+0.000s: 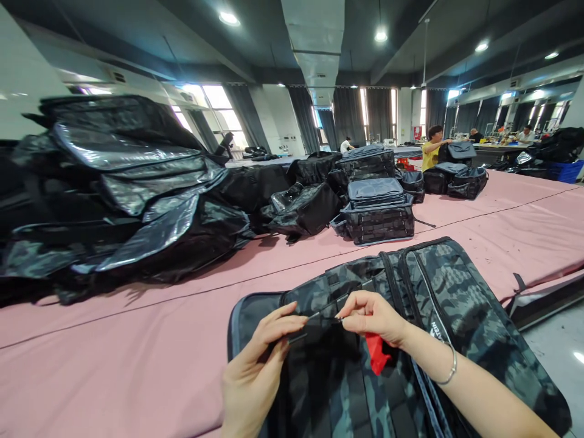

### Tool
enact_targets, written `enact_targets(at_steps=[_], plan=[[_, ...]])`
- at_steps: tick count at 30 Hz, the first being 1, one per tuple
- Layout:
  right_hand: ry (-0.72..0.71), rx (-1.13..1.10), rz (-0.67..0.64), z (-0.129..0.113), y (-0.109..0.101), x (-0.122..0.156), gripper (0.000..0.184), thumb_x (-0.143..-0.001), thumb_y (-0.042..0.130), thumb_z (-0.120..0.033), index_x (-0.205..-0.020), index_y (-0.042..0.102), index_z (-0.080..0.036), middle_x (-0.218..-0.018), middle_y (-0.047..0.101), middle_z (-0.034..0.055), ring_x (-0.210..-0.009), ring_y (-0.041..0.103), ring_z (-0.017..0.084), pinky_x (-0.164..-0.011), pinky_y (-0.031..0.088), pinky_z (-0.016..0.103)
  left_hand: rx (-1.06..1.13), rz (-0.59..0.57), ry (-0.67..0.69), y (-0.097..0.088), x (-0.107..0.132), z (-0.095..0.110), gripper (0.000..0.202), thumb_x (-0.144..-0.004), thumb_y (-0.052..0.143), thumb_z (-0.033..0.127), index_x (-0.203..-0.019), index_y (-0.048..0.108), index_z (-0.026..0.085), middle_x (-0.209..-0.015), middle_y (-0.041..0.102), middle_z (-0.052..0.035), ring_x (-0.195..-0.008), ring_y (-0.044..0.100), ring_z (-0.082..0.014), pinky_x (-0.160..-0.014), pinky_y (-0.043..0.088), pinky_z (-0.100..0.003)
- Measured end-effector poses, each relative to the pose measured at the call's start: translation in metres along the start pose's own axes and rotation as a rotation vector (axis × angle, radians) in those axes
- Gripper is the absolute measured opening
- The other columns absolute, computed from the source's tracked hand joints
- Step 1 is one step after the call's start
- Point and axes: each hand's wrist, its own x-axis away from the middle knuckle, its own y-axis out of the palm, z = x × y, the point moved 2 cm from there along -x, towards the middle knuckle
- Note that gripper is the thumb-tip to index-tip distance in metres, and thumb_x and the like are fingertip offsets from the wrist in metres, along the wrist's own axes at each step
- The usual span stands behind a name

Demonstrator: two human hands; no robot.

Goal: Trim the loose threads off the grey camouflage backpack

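Observation:
A dark camouflage bag point(456, 286) lies on the pink-covered table in front of me, its webbing, zips and some white lettering showing. Over its left part my left hand point(262, 356) has its fingers and thumb closed at a thin, light-edged strip; the exact grip is partly hidden. To its right, my right hand point(376, 316) pinches a small dark piece too fine to name. A bright red cloth point(378, 354) hangs out from under that same hand's curled fingers. The two hands are a short gap apart.
Black bags with shiny silvery lining point(137, 152) are heaped on the left. Finished-looking camouflage bags point(381, 216) stand mid-table on the pink cover point(150, 353). A person in yellow point(430, 155) handles a bag farther back. The table's edge runs along the right.

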Motion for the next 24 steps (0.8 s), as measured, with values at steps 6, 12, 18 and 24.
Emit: enact_targets(at_steps=[6, 12, 18, 24], plan=[[0.023, 0.045, -0.03, 0.004, 0.004, 0.0, 0.039, -0.059, 0.079, -0.045, -0.071, 0.058, -0.014, -0.048, 0.037, -0.0109, -0.044, 0.027, 0.002, -0.046, 0.019, 0.019, -0.006, -0.047, 0.023, 0.0, 0.002, 0.003, 0.013, -0.081, 0.056, 0.025, -0.079, 0.069, 0.025, -0.087, 0.07, -0.0043, -0.106, 0.059, -0.024, -0.098, 0.046, -0.044], [-0.03, 0.092, -0.028, 0.008, 0.001, -0.001, 0.037, -0.059, 0.079, -0.044, -0.069, 0.06, -0.013, -0.055, 0.047, -0.0074, -0.048, 0.035, 0.003, -0.05, 0.025, 0.02, -0.023, -0.084, 0.085, 0.003, 0.0, 0.003, 0.016, -0.082, 0.054, 0.023, -0.079, 0.069, 0.026, -0.085, 0.07, -0.0036, -0.103, 0.06, -0.022, -0.096, 0.046, -0.041], [-0.058, 0.077, 0.059, 0.007, -0.003, -0.002, 0.035, -0.061, 0.077, -0.043, -0.068, 0.058, -0.015, -0.05, 0.046, -0.0079, -0.044, 0.031, 0.004, -0.046, 0.022, 0.02, -0.12, -0.069, 0.111, -0.001, 0.0, 0.005, 0.012, -0.081, 0.056, 0.028, -0.077, 0.067, 0.024, -0.083, 0.067, -0.0032, -0.092, 0.061, -0.0187, -0.088, 0.048, -0.031], [-0.269, 0.101, 0.462, 0.004, -0.008, -0.003, 0.028, -0.067, 0.071, -0.039, -0.076, 0.057, -0.017, -0.061, 0.051, -0.0055, -0.051, 0.04, 0.006, -0.049, 0.03, 0.02, -0.351, -0.084, -0.099, 0.003, -0.026, -0.002, 0.039, -0.084, 0.044, 0.05, -0.065, 0.061, 0.02, -0.062, 0.057, 0.0002, -0.06, 0.053, -0.0136, -0.06, 0.041, -0.024]])
